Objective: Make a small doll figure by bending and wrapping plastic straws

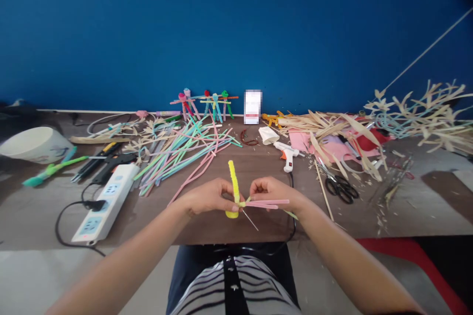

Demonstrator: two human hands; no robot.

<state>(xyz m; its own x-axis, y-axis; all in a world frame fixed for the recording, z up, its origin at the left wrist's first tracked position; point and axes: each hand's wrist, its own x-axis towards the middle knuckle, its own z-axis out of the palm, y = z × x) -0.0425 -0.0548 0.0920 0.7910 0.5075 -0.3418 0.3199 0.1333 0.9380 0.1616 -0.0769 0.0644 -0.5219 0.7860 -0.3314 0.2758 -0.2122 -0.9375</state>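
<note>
My left hand (217, 196) is closed around a bright yellow fuzzy pipe cleaner piece (234, 179), which stands nearly upright with its lower end curled below my thumb. Pink pipe cleaners (268, 203) stick out to the right from its middle, and a thin wire-like stem (251, 220) slants down from the same spot. Close by on the right, my right hand (271, 191) pinches a pale yellow-green pipe cleaner (247, 200) at that joint. Its far end shows under my right wrist. Both hands are just above the table's front part.
Loose pastel pipe cleaners (181, 152) lie to the left, beyond a white power strip (107, 202). Pipe cleaner figures (215, 103) and a phone (253, 107) stand along the wall. A white glue gun (287, 155), black scissors (342, 187) and dried strips (332, 125) are rightward.
</note>
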